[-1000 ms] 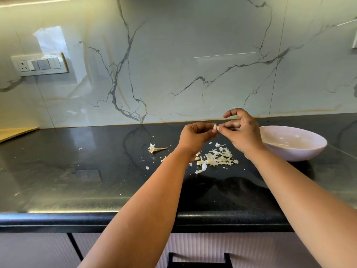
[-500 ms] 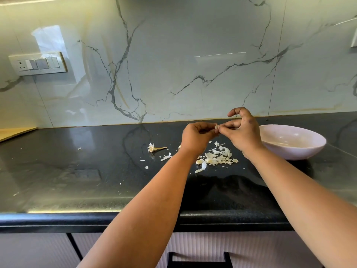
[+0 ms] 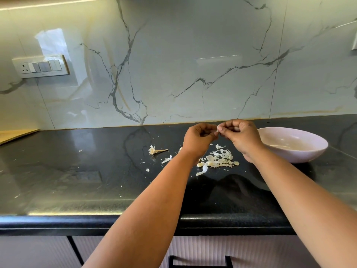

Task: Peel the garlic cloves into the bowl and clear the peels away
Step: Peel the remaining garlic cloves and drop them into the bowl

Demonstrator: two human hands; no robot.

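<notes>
Two hands work a garlic clove above a black counter strewn with peels.

The glossy black stone counter [image 3: 81, 182] runs below a white marble-veined wall [image 3: 193, 64]; a shallow pale pink bowl [image 3: 309, 151] sits on it at the right, just beside the right hand [image 3: 243, 139]; the left hand [image 3: 199, 140] meets it fingertip to fingertip, both curled and pinching a small whitish garlic clove [image 3: 217, 130] held above the counter; under them lies a pile of papery white garlic peels [image 3: 218, 161]; left of the pile rests a dry garlic stem with root tuft [image 3: 155, 150].
</notes>
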